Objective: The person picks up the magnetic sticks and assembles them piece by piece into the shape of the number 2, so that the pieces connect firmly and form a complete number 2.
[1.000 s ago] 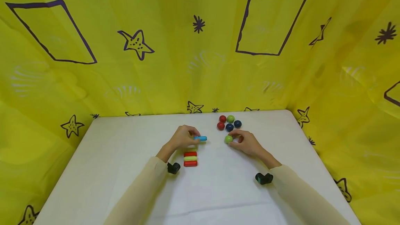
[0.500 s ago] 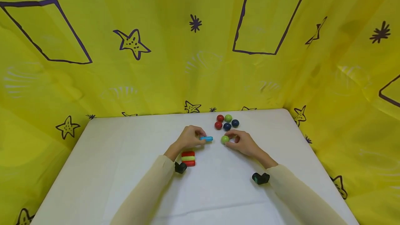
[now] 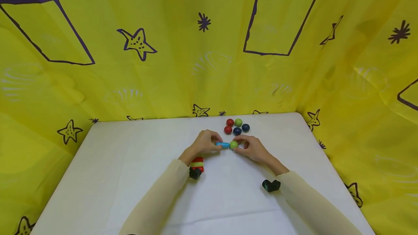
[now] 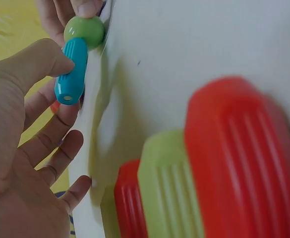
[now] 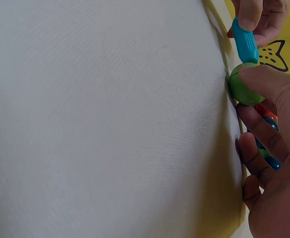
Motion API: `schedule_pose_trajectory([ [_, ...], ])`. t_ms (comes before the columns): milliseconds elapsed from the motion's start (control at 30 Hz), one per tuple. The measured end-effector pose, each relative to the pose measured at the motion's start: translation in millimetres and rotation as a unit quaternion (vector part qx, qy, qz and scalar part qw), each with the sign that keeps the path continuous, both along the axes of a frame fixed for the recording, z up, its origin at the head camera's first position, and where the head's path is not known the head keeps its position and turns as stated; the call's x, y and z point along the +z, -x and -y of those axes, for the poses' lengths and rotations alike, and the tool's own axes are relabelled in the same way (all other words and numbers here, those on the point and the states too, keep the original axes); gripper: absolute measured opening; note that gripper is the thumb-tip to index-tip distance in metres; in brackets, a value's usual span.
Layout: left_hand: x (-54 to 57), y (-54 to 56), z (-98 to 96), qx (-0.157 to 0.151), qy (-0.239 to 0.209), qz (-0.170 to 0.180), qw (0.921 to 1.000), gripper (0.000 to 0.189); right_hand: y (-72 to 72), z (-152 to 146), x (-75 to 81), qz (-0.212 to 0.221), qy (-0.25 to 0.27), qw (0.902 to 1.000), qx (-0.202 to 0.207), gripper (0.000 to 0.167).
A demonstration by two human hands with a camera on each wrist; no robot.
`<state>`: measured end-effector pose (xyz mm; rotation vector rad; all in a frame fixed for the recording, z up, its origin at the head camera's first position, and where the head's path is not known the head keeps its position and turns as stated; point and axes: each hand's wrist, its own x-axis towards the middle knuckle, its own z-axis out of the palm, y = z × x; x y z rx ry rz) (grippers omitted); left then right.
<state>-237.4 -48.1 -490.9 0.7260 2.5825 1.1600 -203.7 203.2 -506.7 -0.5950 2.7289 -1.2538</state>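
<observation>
My left hand (image 3: 207,141) pinches a blue ribbed rod (image 4: 73,72) between thumb and fingers, just above the white table. Facing it, my right hand (image 3: 254,149) pinches a shiny green ball (image 3: 233,145). One end of the rod meets the ball; in the left wrist view a small hole shows in the rod's other end. Whether the rod is joined to the ball or only touching it, I cannot tell. Below my left wrist lie red and yellow-green ribbed rods (image 4: 172,183) side by side, partly hidden by the wrist camera in the head view.
Behind my hands sits a cluster of balls: red balls (image 3: 228,130), dark blue balls (image 3: 237,131) and a green ball (image 3: 238,122). The white table (image 3: 130,155) backs onto a yellow curtain (image 3: 176,75) with drawn stars, which also hangs along both sides.
My left hand has moved right with the blue rod, until the rod's end meets the green ball. My right hand, still pinching the ball, has hardly moved.
</observation>
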Motion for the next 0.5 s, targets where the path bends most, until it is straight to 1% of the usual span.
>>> schedule_pose_trajectory([
  [200,0.4,-0.7,-4.5,0.004,0.008,-0.003,1.0000,0.012,1.0,-1.3,-1.1,-0.002,-0.001,1.0000,-0.004,0.031],
  [500,-1.8,0.0,-5.3,0.005,0.009,-0.001,0.9999,0.013,1.9,-2.7,-2.3,0.004,-0.002,1.0000,-0.001,0.031],
])
